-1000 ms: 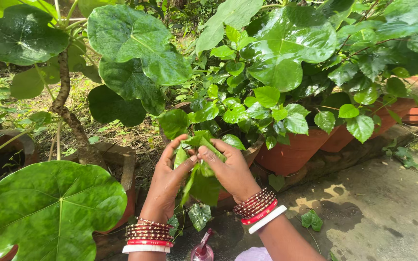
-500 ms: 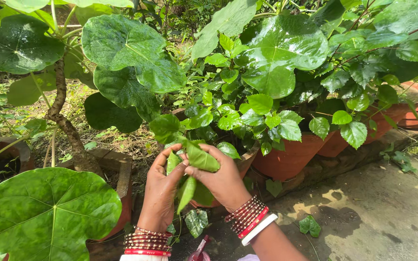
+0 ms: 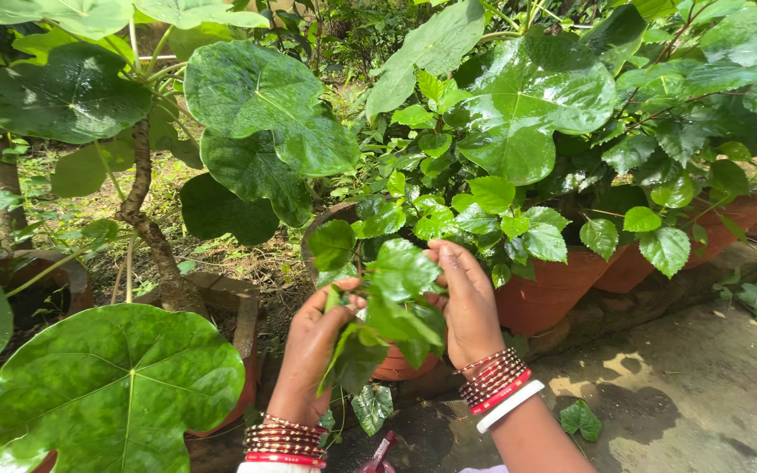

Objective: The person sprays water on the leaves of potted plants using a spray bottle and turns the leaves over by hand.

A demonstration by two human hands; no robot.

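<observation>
Far left, a big round leaf (image 3: 116, 390) is seen low at the frame's bottom-left corner, w/ a bent woody stem (image 3: 146, 223) rising just behind it. Moving to centre: the left hand (image 3: 315, 350) is curled, thumb and fingers pinched on a bunch of green leaves (image 3: 396, 311), some of it drooping below the palm. Judged from this, a small bunch has already been gathered; more foliage is left untouched on the plant above. Just beside it, the right hand (image 3: 470, 302) is raised, fingers (image 3: 445, 256) bent onto the top leaf (image 3: 405, 267) of the bunch, closed lightly on it; whether that leaf is attached to the plant can't be told. Red and white bangles (image 3: 497, 390) are worn at the right wrist. Behind the hands, a terracotta pot (image 3: 549, 293) is set along the edge of the paved ground (image 3: 703, 385), further pots to its right. A fallen leaf (image 3: 582, 419) is seen on the paving, near the right forearm.
</observation>
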